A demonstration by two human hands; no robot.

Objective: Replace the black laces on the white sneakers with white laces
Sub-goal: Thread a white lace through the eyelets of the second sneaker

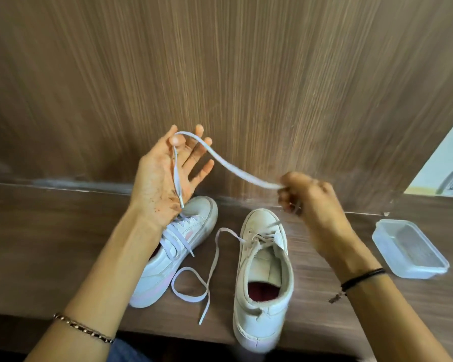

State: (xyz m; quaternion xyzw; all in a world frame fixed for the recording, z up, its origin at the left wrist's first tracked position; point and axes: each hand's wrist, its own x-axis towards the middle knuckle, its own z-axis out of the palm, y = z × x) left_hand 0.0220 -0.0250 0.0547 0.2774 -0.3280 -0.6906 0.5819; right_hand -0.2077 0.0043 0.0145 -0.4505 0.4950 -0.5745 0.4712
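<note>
Matt wood-grain table (63, 244), scuffed leather-look sneakers (262, 288), flat woven lace (230, 167), translucent plastic box (409, 248).

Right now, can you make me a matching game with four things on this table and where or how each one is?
Things:
1. left sneaker
2. right sneaker
3. clear plastic box
4. white lace

Where or how:
a. held up between the left hand and right hand
b. tipped on its side
c. standing on its sole
d. far right on the table

Pairs: 1-b, 2-c, 3-d, 4-a
</note>
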